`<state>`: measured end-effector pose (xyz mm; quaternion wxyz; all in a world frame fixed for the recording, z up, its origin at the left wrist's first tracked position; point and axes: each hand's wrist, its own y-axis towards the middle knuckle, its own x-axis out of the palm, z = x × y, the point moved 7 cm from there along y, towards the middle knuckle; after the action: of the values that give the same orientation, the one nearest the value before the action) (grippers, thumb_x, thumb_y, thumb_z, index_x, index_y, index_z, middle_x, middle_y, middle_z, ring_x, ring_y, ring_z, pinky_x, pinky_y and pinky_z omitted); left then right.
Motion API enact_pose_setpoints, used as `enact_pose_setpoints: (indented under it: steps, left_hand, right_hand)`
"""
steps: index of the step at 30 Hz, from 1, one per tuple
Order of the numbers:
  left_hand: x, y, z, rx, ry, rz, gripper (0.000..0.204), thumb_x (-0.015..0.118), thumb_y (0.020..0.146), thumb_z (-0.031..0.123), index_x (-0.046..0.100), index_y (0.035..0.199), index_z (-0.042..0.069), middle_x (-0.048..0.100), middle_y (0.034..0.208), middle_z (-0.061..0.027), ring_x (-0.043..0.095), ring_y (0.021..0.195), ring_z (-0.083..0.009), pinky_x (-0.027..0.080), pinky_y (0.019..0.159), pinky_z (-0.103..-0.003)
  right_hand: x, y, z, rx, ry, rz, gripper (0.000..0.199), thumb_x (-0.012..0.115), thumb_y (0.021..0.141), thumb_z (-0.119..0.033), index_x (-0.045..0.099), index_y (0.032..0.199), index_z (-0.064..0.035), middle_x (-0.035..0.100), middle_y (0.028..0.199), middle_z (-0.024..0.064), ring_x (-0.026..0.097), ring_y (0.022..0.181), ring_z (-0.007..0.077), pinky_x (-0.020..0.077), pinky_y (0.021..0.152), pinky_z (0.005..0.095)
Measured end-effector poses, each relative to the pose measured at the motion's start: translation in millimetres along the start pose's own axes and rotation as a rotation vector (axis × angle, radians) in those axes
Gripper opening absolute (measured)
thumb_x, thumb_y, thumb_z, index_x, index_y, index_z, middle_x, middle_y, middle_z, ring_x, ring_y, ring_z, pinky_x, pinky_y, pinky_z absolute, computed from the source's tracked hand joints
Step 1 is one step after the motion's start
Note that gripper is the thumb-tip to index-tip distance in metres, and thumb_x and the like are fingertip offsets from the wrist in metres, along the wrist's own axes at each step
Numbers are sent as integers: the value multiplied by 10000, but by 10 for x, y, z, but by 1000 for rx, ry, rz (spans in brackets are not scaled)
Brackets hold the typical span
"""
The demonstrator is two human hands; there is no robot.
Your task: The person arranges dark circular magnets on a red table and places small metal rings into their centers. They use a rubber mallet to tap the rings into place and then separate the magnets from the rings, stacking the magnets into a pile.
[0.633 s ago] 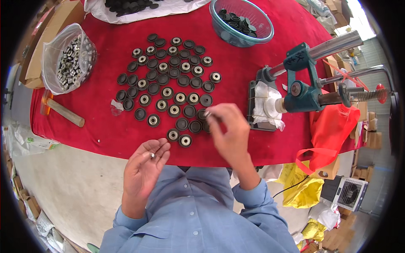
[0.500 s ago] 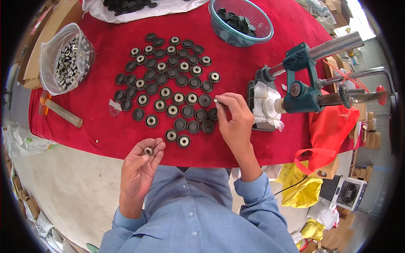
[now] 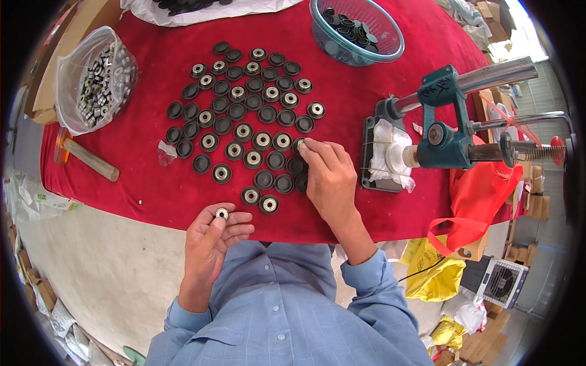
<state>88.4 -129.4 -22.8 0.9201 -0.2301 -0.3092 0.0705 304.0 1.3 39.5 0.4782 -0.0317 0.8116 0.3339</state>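
My left hand (image 3: pixel 210 247) is palm up over the near table edge and pinches a small steel ball bearing (image 3: pixel 221 213) between thumb and finger. My right hand (image 3: pixel 332 183) reaches to the right side of a group of round black caps (image 3: pixel 276 160). Its fingertips are on another bearing (image 3: pixel 298 145), set at a black cap and partly covered by the fingers. Several caps in the group have a bearing in their middle, such as the near cap (image 3: pixel 268 204); others hold none. A few caps are partly hidden under my right hand.
A clear bag of bearings (image 3: pixel 125 91) stands at left, near a hammer (image 3: pixel 91 160). A teal bowl (image 3: pixel 400 46) of black caps is at the back. At right stands a green hand press (image 3: pixel 442 131), with a red bag (image 3: pixel 482 195) beside it.
My right hand has brought its bearing from beside the caps down onto a cap. My left hand has shifted slightly right, its bearing now at the fingertips. The view has shifted slightly.
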Motion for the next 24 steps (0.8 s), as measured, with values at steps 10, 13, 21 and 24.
enact_pose_setpoints:
  steps: [10, 13, 21, 24]
  left_hand:
    - [324, -72, 133, 111, 156, -90, 331, 596, 1121, 204, 601, 1338, -47, 759, 1186, -270, 803, 993, -317, 656, 883, -402]
    - [446, -152, 149, 145, 196, -120, 332, 593, 1125, 209, 603, 1331, -51, 764, 1169, -272, 810, 964, -324, 655, 871, -392]
    - [375, -193, 160, 203, 366, -129, 220, 593, 1122, 135, 642, 1222, -55, 790, 1056, -210, 811, 939, -277, 653, 824, -363]
    - [427, -149, 136, 273, 438, -144, 152, 609, 1106, 78, 656, 1170, -51, 794, 1002, -176, 804, 895, -239, 655, 790, -341]
  right_hand:
    - [39, -63, -255, -116, -375, -7, 284, 699, 840, -91, 762, 1107, -16, 728, 1161, 83, 687, 1065, 271, 547, 945, 446]
    - [85, 70, -31, -9, -164, -70, 275, 691, 856, -43, 760, 1122, -43, 751, 1182, 72, 701, 1060, 285, 537, 985, 453]
    - [-254, -113, -217, 46, 154, 76, 350, 703, 866, 0, 748, 1212, -29, 734, 1164, 154, 716, 1079, 319, 559, 972, 451]
    - [-369, -231, -564, 116, 680, -106, 312, 743, 910, -26, 744, 1221, -13, 726, 1139, 178, 732, 1001, 337, 603, 878, 427]
